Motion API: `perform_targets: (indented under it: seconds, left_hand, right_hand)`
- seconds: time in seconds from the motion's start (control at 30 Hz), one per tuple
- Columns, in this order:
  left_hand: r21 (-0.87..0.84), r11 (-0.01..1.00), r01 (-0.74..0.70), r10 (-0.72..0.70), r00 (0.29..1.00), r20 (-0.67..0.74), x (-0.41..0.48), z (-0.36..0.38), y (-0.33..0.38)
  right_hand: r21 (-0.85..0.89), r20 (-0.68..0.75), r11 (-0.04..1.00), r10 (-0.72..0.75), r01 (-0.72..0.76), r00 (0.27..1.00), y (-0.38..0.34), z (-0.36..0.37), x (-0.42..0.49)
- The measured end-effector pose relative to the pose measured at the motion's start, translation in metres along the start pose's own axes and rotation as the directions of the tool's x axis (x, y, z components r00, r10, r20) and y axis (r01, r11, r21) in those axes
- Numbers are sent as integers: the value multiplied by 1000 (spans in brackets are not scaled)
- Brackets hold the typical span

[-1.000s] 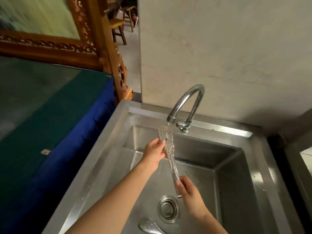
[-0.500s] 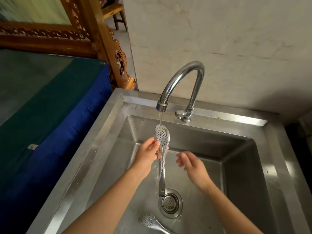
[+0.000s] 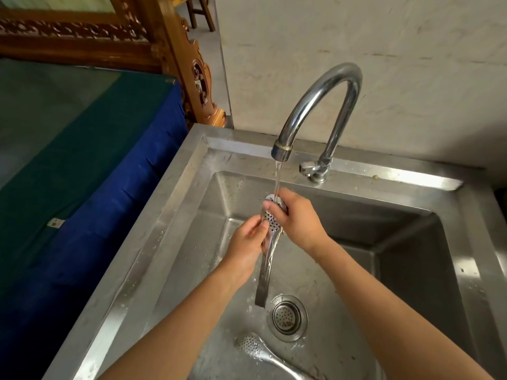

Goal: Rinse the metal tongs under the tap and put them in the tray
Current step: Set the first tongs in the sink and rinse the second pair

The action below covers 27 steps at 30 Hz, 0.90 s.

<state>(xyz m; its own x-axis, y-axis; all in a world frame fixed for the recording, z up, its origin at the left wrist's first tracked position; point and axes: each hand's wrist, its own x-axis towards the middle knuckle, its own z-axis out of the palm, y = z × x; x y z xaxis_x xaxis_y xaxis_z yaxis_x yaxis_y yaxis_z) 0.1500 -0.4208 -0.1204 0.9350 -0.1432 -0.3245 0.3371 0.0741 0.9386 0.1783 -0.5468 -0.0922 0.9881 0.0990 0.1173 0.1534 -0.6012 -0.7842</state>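
Metal tongs (image 3: 267,270), shiny steel with a perforated spoon-shaped head, are held upright in the sink basin, head up under the water stream (image 3: 278,176). The flat handle end hangs near the round drain strainer (image 3: 286,316). Left hand (image 3: 247,250) pinches the shaft. Right hand (image 3: 297,218) curls over the head. Curved chrome tap (image 3: 315,105) is above. A second perforated steel utensil (image 3: 255,346) lies on the stainless steel sink (image 3: 189,193) floor.

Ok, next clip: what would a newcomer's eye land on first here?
The curved chrome tap at the back of the sink runs a thin stream onto the perforated head of the metal tongs, gripped mid-basin by the left hand and right hand. A second perforated utensil lies on the sink floor beside the drain.
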Motion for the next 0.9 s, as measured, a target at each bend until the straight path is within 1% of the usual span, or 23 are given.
perform_targets:
  seconds: [0.1, 0.17, 0.27, 0.3, 0.33, 0.43, 0.53, 0.57, 0.6, 0.63, 0.67, 0.73, 0.77, 0.8, 0.87, 0.9]
  left_hand:
    - [23, 1000, -16, 15, 1000, 21, 1, 2, 1]
    - [39, 999, -28, 27, 999, 29, 2, 1, 2]
    - [92, 995, -32, 31, 999, 6, 3, -5, 3]
    - [119, 992, -35, 36, 999, 1, 3, -7, 3]
    - [149, 988, -42, 43, 999, -3, 4, -9, 3]
    - [180, 981, -68, 72, 997, -18, 1, -9, 9]
    - [103, 994, -39, 40, 999, -11, -5, -12, 16]
    - [136, 990, -30, 30, 1000, 5, -7, -14, 17]
    - [203, 979, -29, 25, 999, 24, -9, -16, 17]
    - [258, 966, -34, 25, 999, 36, -11, -16, 16]
    - [292, 956, -39, 33, 999, 26, -11, -16, 15]
    - [316, 948, -42, 57, 998, -38, -11, -15, 16]
    - [331, 942, -56, 82, 995, -65, -10, -14, 17]
    - [350, 934, -72, 107, 991, -81, -10, -13, 17]
    - [370, 923, -108, 153, 984, -95, -13, -9, 16]
    - [388, 913, -124, 176, 979, -101, -15, -7, 15]
  right_hand:
    - [-4, -56, 998, 55, -56, 997, -3, -1, 5]
    - [5, -45, 999, 44, -44, 998, -4, -3, 6]
    - [-37, 149, 998, -35, 41, 988, -3, -7, 3]
    - [-43, 197, 997, -52, 62, 979, -1, -8, 2]
    - [-32, 205, 997, -59, 67, 977, -1, -8, 3]
    - [45, 97, 999, -26, 22, 995, -5, -5, 3]
    - [170, -65, 983, 76, -64, 995, -12, 2, 5]
    - [198, -116, 977, 100, -76, 988, -14, 2, 7]
    - [215, -138, 973, 114, -83, 984, -16, 1, 8]
    - [229, -119, 970, 110, -80, 987, -16, -2, 8]
    - [250, -58, 965, 89, -72, 994, -17, -4, 8]
    - [295, 101, 953, 45, -73, 994, -15, -5, 5]
    - [294, 134, 953, 35, -73, 990, -15, -5, 4]
    - [270, 114, 959, 50, -79, 992, -16, -4, 3]
    - [231, -15, 966, 122, -116, 992, -20, -2, 5]
    - [240, -85, 959, 172, -147, 981, -21, 0, 8]
